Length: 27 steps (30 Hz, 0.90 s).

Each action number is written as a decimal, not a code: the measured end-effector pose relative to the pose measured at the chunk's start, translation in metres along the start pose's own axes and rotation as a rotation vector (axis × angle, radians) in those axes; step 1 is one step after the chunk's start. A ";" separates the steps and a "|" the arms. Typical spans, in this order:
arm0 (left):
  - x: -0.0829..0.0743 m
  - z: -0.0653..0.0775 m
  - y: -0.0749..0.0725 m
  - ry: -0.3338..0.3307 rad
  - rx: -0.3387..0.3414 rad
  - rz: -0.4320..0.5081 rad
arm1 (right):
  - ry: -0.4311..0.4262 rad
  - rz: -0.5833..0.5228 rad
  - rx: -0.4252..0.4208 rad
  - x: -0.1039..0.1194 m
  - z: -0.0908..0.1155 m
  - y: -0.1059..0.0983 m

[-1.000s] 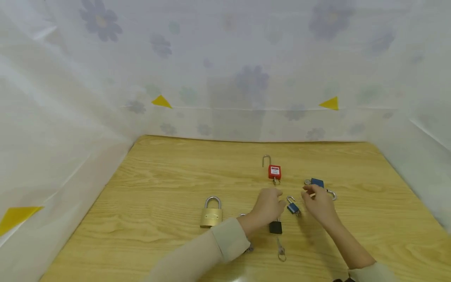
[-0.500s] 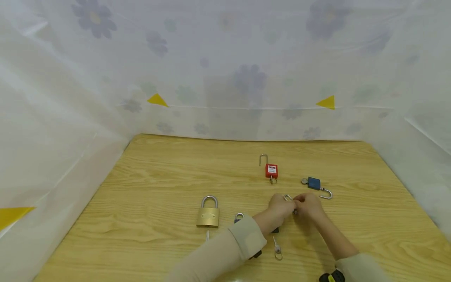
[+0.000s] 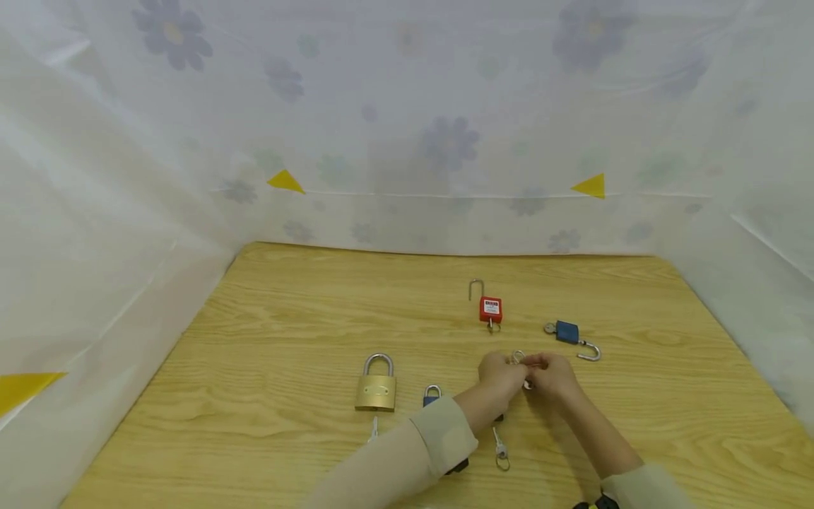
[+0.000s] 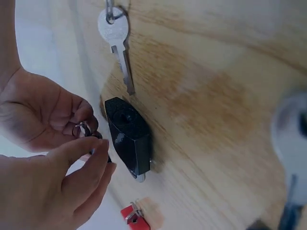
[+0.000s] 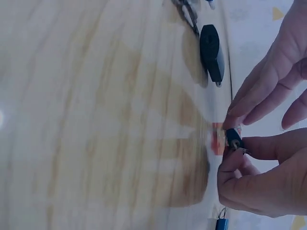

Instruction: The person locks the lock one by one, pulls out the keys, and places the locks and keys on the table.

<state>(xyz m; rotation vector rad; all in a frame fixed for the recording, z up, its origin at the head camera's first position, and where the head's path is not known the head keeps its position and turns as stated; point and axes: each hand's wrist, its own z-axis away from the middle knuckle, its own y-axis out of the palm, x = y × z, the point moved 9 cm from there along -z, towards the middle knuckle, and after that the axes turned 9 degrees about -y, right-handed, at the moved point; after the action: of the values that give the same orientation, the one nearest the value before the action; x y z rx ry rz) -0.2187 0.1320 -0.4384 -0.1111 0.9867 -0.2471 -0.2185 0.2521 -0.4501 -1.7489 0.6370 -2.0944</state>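
Observation:
Both hands meet over a small dark blue padlock, its raised shackle [image 3: 518, 355] showing between the fingers. My left hand [image 3: 497, 382] pinches the padlock's body [image 5: 232, 136], which the fingers mostly cover. My right hand [image 3: 555, 376] pinches a small key with a ring [image 4: 83, 128] at the padlock's bottom end. Just below the left wrist, a black padlock [image 4: 128, 136] stands on the wooden table [image 3: 292, 311], mostly hidden in the head view. A loose key on a ring [image 3: 501, 450] lies nearer the front.
A red padlock [image 3: 490, 309] and a blue padlock [image 3: 567, 331], each with an open shackle and key, lie beyond the hands. To the left are a large brass padlock [image 3: 375, 392], a key [image 3: 374, 428] and another blue padlock [image 3: 432, 400], partly behind the sleeve.
Both hands came together around the small blue padlock, the left moving right and the right moving left and nearer. Over the last half second they shifted slightly, still holding it.

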 end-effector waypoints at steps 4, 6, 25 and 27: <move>-0.005 0.005 -0.011 0.060 0.020 0.036 | 0.016 -0.187 -0.032 0.008 0.008 0.002; -0.006 0.007 -0.018 0.075 0.037 0.076 | 0.017 -0.276 -0.041 0.014 0.013 0.003; 0.024 0.037 -0.070 0.181 0.309 0.266 | -0.075 -0.380 -0.024 0.075 0.074 0.039; 0.030 0.035 -0.073 0.141 0.331 0.262 | -0.085 -0.343 -0.017 0.076 0.078 0.042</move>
<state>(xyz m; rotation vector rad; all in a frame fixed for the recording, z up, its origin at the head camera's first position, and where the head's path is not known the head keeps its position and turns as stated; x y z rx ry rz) -0.1848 0.0529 -0.4282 0.3400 1.0753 -0.1760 -0.1569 0.1673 -0.3989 -2.0658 0.3501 -2.2181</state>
